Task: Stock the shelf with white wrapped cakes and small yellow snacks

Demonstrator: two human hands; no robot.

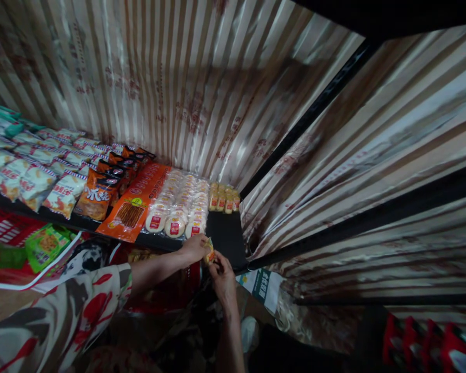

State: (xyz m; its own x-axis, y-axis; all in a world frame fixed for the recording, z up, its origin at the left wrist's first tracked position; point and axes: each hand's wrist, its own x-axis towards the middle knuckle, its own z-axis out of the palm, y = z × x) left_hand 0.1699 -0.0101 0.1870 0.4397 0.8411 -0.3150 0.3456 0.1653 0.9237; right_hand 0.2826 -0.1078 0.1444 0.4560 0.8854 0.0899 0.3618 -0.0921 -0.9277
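Note:
Between my two hands is a small yellow snack packet [209, 250], held over the front edge of the black shelf [227, 233]. The fingers of my left hand [195, 248] are closed on its upper left side. My right hand [222, 275] pinches its lower right end. Just behind, rows of round white crackers in clear wrappers [174, 224] lie on the shelf. A cluster of similar small yellow packets [224, 199] stands at the shelf's far right end.
Left along the shelf are orange snack packs [129, 204], brown-orange bags [95, 194] and several white snack bags [65, 192]. Striped sheeting [171, 93] hangs behind. A black post [295, 129] rises at the right corner. Below lie a green packet [48, 244] and red packages [431, 344].

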